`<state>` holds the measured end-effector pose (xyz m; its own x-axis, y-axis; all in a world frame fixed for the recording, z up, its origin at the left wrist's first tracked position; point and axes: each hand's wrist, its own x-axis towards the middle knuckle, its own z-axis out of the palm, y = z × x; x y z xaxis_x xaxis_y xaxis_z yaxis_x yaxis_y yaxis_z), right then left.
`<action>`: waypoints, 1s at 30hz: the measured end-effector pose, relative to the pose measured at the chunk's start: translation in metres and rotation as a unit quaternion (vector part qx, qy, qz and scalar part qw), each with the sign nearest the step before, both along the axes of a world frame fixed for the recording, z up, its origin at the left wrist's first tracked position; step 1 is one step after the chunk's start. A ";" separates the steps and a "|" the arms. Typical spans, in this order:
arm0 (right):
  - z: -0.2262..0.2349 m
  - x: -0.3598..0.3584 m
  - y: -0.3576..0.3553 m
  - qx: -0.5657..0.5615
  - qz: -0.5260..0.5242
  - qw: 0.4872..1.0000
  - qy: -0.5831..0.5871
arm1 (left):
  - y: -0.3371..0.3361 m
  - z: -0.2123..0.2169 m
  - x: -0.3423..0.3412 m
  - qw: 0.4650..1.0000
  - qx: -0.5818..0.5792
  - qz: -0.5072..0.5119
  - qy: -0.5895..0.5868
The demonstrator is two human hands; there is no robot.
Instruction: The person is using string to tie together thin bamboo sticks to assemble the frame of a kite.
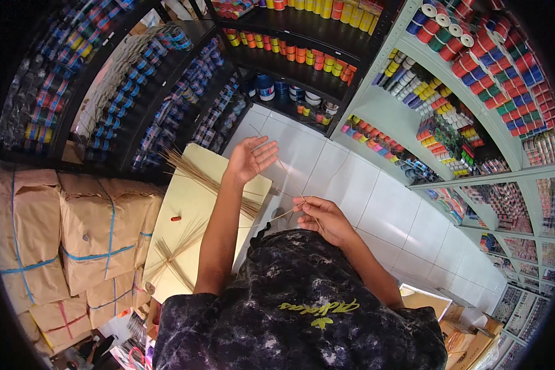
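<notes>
My right hand (324, 217) pinches several thin brown sticks (290, 213) where they cross, in front of my chest. Their loose ends fan out to the left and upward. My left hand (251, 159) is raised further away, palm turned up and fingers stretched out, holding nothing. One long stick reaches up close by its fingertips; whether they touch I cannot tell. Below my left forearm is a cream tabletop (166, 233). A bundle of similar sticks (194, 169) lies across its far end, and a star-shaped set of crossed sticks (169, 256) rests at its near end.
A small orange-red piece (176, 219) lies on the tabletop. Brown paper parcels tied with blue cord (98, 228) are stacked at left. Dark shelves (185, 92) of yarn stand behind, and pale shelves (376, 111) of thread spools line the right. White floor tiles (345, 179) spread between.
</notes>
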<state>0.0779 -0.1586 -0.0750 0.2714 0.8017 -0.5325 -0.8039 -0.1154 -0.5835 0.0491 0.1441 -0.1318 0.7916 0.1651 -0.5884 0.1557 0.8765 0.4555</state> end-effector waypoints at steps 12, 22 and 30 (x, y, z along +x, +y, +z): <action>0.003 -0.001 -0.004 -0.002 0.031 1.000 -0.003 | 0.026 -0.019 0.019 0.993 0.022 0.091 -0.071; 0.002 -0.003 -0.006 0.006 0.024 1.000 -0.007 | 0.022 -0.022 0.013 0.991 0.028 0.106 -0.080; -0.001 -0.006 -0.006 -0.004 0.031 0.999 -0.010 | 0.023 -0.029 0.008 0.993 0.068 0.087 -0.044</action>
